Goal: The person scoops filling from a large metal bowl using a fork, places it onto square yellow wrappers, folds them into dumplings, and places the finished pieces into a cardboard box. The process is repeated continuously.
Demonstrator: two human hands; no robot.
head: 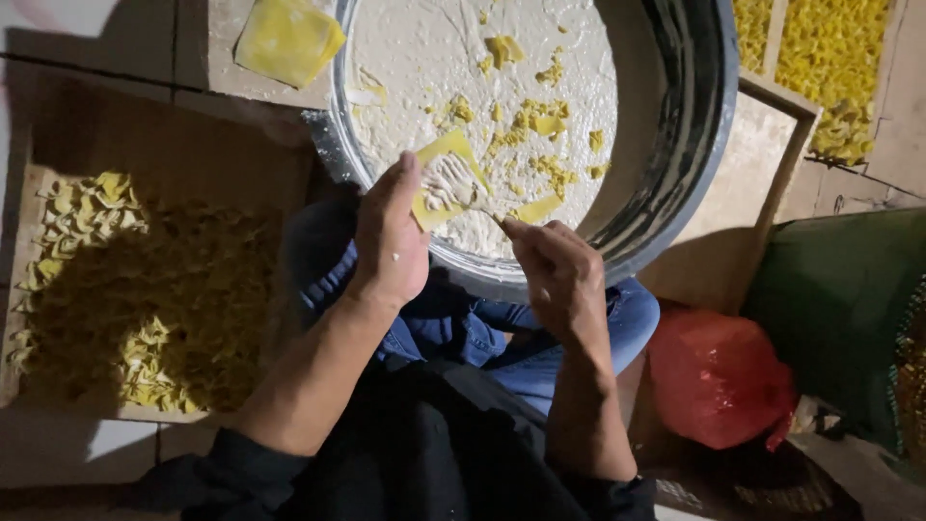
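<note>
Left hand holding yellow wrapper, right hand spreading filling, metal basin

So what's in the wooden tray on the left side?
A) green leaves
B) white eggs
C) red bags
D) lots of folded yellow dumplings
D: the wooden tray holds a heap of folded yellow dumplings, while the left hand holds a yellow wrapper spread with pale filling over the big bowl.

A tiled floor carries a wooden tray of folded yellow dumplings at nine o'clock, a big metal basin at twelve, and a red plastic bag at four.
</note>
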